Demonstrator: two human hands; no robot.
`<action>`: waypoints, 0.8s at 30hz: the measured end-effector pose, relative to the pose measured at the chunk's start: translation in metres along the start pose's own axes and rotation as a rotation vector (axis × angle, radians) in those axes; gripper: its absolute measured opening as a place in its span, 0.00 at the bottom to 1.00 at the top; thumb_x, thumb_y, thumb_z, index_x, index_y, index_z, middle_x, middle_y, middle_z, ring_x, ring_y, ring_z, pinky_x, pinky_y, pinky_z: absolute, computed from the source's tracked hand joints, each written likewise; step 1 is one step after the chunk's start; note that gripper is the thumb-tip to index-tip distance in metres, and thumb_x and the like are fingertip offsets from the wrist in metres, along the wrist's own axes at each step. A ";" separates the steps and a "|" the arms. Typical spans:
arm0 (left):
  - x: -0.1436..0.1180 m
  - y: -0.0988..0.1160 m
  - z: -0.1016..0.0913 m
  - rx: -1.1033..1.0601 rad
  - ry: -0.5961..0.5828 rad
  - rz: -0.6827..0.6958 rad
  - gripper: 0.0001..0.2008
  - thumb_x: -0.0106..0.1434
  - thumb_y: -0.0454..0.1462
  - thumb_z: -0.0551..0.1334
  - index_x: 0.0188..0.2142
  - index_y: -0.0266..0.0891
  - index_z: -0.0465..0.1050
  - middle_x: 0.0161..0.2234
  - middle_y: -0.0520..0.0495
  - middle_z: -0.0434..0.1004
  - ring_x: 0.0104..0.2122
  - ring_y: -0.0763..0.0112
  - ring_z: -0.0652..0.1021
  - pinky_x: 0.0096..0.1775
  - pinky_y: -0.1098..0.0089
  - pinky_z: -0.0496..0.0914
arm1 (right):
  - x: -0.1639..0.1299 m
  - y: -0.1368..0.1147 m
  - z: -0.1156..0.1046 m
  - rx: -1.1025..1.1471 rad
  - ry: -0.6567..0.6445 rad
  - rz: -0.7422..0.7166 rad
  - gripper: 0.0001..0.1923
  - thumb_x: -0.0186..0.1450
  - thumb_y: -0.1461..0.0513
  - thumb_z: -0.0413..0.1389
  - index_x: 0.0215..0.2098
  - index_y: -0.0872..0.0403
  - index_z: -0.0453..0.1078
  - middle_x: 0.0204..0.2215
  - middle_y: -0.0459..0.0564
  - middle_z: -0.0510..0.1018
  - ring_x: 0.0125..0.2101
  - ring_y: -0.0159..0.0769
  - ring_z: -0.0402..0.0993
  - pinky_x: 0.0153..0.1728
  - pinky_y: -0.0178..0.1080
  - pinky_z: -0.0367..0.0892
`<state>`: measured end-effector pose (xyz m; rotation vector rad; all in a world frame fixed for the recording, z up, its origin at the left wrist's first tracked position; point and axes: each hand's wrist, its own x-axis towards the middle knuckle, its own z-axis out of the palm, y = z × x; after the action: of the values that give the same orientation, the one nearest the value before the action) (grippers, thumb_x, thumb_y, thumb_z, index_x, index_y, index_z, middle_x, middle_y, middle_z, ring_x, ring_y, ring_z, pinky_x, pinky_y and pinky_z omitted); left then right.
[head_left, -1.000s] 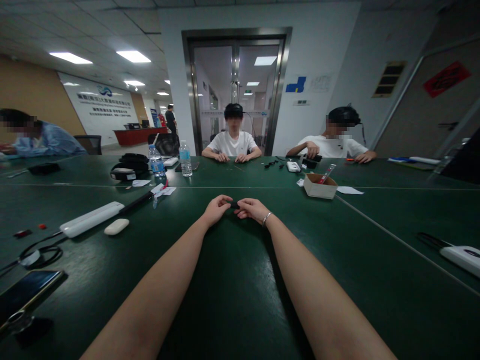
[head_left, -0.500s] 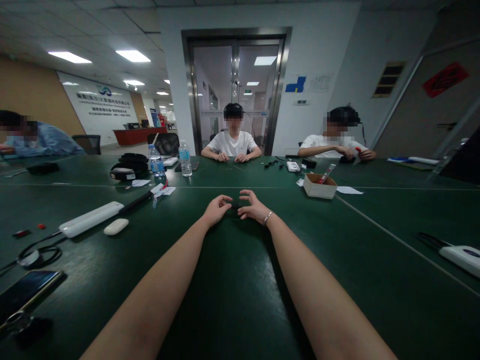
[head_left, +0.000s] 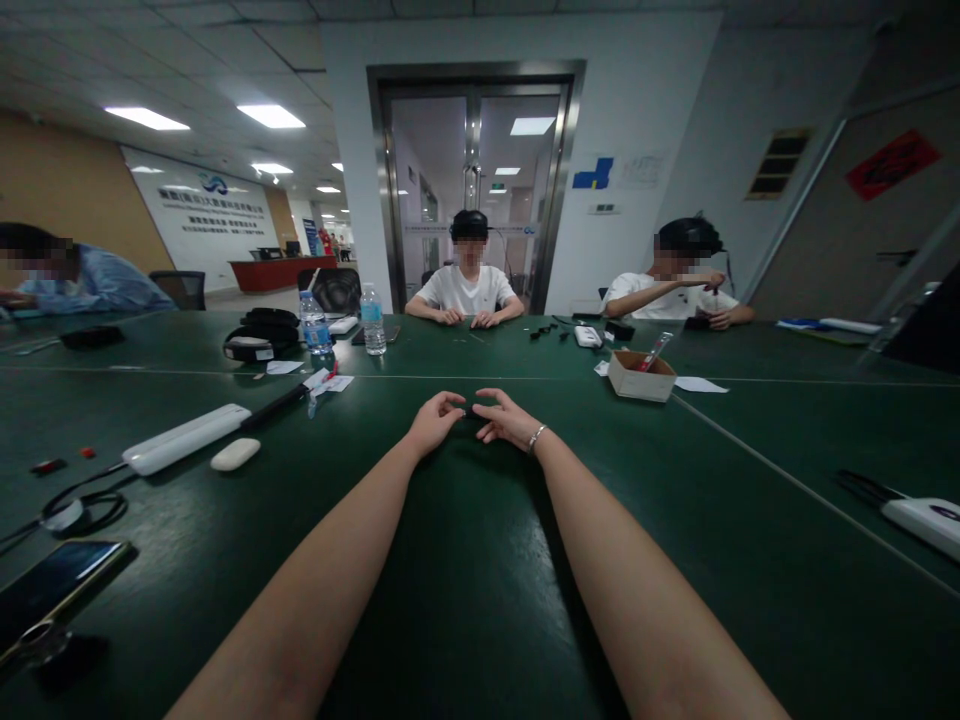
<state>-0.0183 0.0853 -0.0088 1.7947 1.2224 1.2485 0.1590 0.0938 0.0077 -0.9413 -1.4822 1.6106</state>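
The left hand (head_left: 433, 421) and right hand (head_left: 504, 419) are meeting far out on the green table (head_left: 465, 590), fingertips loosely curled and pinching a small dark object (head_left: 471, 410) between them. Keeping both wrists resting on the tabletop is probably steadying such fine work. Wall lettering at far left is staying unreadable.

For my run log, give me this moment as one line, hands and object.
left hand: touching small dark object | right hand: fingers spread, touching it | surface: green table | grip: unclear
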 end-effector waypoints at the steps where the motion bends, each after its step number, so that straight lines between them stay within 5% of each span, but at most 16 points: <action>1: 0.000 -0.001 0.000 0.001 0.001 0.004 0.12 0.54 0.36 0.58 0.39 0.37 0.69 0.24 0.52 0.67 0.25 0.74 0.68 0.29 0.73 0.62 | 0.001 0.000 0.002 -0.018 0.019 0.025 0.16 0.62 0.60 0.54 0.47 0.54 0.55 0.29 0.50 0.72 0.17 0.29 0.72 0.17 0.29 0.70; 5: 0.001 -0.003 0.000 0.004 0.008 0.009 0.12 0.54 0.36 0.58 0.39 0.37 0.69 0.24 0.53 0.66 0.25 0.74 0.68 0.29 0.73 0.62 | 0.001 -0.002 0.005 -0.049 0.006 0.030 0.11 0.64 0.64 0.51 0.44 0.56 0.57 0.27 0.49 0.72 0.15 0.27 0.71 0.15 0.29 0.69; 9: 0.001 -0.004 -0.001 0.002 0.033 -0.007 0.12 0.54 0.36 0.58 0.39 0.37 0.69 0.23 0.53 0.65 0.24 0.75 0.67 0.29 0.74 0.61 | -0.005 -0.004 0.001 0.008 -0.037 -0.048 0.32 0.54 0.73 0.58 0.50 0.47 0.52 0.40 0.48 0.68 0.20 0.26 0.74 0.20 0.30 0.72; 14: 0.001 -0.004 0.001 -0.026 0.024 -0.007 0.12 0.53 0.35 0.58 0.39 0.37 0.68 0.23 0.53 0.67 0.25 0.74 0.68 0.30 0.73 0.62 | 0.005 0.001 0.003 -0.028 0.062 0.041 0.11 0.65 0.60 0.50 0.44 0.56 0.57 0.27 0.48 0.70 0.16 0.28 0.72 0.17 0.30 0.70; 17: 0.001 -0.003 0.001 -0.024 0.023 -0.003 0.12 0.53 0.35 0.58 0.38 0.37 0.68 0.24 0.53 0.68 0.25 0.74 0.69 0.30 0.73 0.62 | 0.013 0.006 0.005 -0.065 0.120 0.075 0.15 0.68 0.55 0.41 0.41 0.58 0.58 0.19 0.47 0.69 0.14 0.30 0.70 0.14 0.31 0.69; 20: 0.000 -0.001 0.001 -0.021 0.034 -0.021 0.11 0.53 0.34 0.58 0.38 0.36 0.69 0.24 0.53 0.68 0.25 0.74 0.69 0.30 0.73 0.62 | 0.012 0.006 0.002 -0.072 0.081 0.048 0.09 0.67 0.60 0.47 0.43 0.57 0.58 0.22 0.47 0.71 0.14 0.30 0.71 0.14 0.31 0.69; 24: 0.000 0.001 0.000 -0.035 0.049 -0.031 0.11 0.54 0.33 0.58 0.38 0.36 0.68 0.24 0.52 0.68 0.26 0.74 0.70 0.32 0.73 0.63 | 0.002 0.004 -0.002 0.023 0.029 -0.085 0.31 0.56 0.68 0.59 0.51 0.45 0.49 0.37 0.46 0.68 0.19 0.27 0.73 0.21 0.33 0.73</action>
<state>-0.0179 0.0849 -0.0075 1.7228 1.2434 1.2959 0.1597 0.0963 0.0040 -0.8733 -1.4609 1.5434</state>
